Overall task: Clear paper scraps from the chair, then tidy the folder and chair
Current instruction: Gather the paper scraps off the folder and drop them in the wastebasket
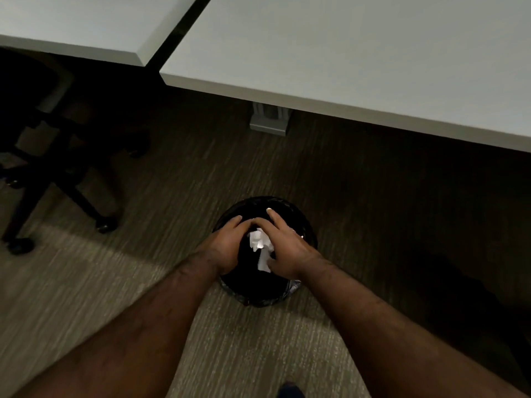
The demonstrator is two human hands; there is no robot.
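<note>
**Down on the carpet [373,214]: the dumping step**

Below two white tabletops [373,53], a black bin [305,222] stood under your hands. White paper scraps [259,243] sat between your left hand [227,247] and right hand [290,245], over its mouth. The right grip was loosened, fingers spread; the left I cannot tell. The next move likely called for letting everything fall, then turning to the chair [57,156] at left.

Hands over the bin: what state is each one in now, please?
Left hand: open, fingers straight, over the bin.
Right hand: open, thumb touching the paper scraps.
</note>
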